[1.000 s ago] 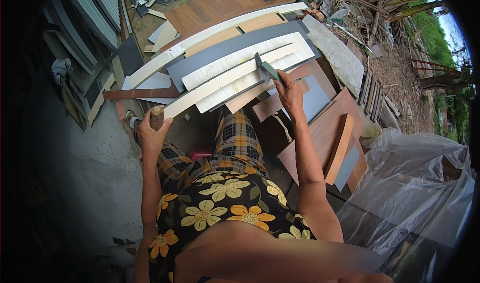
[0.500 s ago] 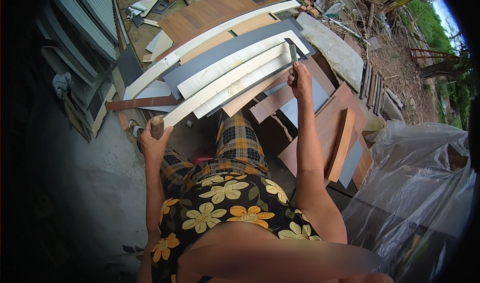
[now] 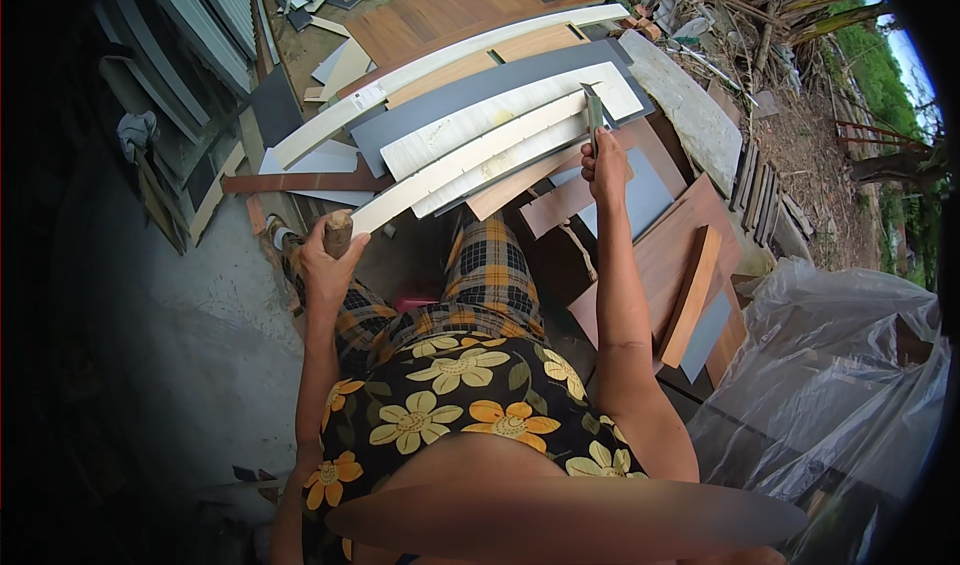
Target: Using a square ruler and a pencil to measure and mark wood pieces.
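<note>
My left hand (image 3: 330, 265) is closed around a short round wooden stick (image 3: 338, 231), its thumb at the near end of a narrow cream strip (image 3: 470, 153). This strip lies slantwise over wider whitish boards (image 3: 440, 142). In my right hand (image 3: 607, 170) is a knife (image 3: 595, 113) with a dull grey-green blade, pointing away from me. Its blade is by the strip's far right end; I cannot tell whether it touches. Beneath are a dark grey board (image 3: 380, 130) and a light wood plank (image 3: 490, 200).
Ahead lie a brown wood-grain panel (image 3: 430, 25) and a long cream plank (image 3: 330, 125). Brown boards (image 3: 690, 215) and a wooden block (image 3: 690, 295) are at my right, beside clear plastic sheeting (image 3: 820, 365). Metal sheets (image 3: 190, 35) stand at far left; a concrete slab (image 3: 690, 105) lies at right.
The whole view has shifted, so the boards appear farther right. My left hand, with the stick, has moved slightly away from me. My right hand still holds the knife near the strip's far end.
</note>
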Demonstrator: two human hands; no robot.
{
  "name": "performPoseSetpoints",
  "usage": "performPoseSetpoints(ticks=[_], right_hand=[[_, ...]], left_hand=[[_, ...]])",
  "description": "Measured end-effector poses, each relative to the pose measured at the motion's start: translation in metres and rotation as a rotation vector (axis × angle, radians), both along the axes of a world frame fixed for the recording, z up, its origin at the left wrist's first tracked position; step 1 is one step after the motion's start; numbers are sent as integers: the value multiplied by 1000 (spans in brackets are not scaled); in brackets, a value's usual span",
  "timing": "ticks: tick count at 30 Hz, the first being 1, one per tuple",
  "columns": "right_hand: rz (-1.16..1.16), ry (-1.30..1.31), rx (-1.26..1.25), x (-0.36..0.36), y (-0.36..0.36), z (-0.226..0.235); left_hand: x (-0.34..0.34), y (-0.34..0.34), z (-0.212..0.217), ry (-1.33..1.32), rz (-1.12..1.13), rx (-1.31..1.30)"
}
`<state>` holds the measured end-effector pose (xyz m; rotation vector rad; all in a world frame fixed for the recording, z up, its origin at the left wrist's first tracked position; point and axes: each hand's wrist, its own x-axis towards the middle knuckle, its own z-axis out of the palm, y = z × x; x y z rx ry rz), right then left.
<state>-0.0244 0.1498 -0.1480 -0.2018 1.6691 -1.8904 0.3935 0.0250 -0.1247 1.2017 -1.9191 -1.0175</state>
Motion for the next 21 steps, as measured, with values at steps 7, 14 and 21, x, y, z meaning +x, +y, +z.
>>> performPoseSetpoints(ticks=[7, 14, 21], right_hand=[[165, 46, 17, 77, 9, 9], [442, 71, 48, 175, 16, 27], [562, 9, 66, 195, 18, 33]], left_hand=[[-1, 1, 1, 18, -17, 5], [-5, 4, 0, 48, 1, -22], [-1, 5, -13, 78, 8, -16]])
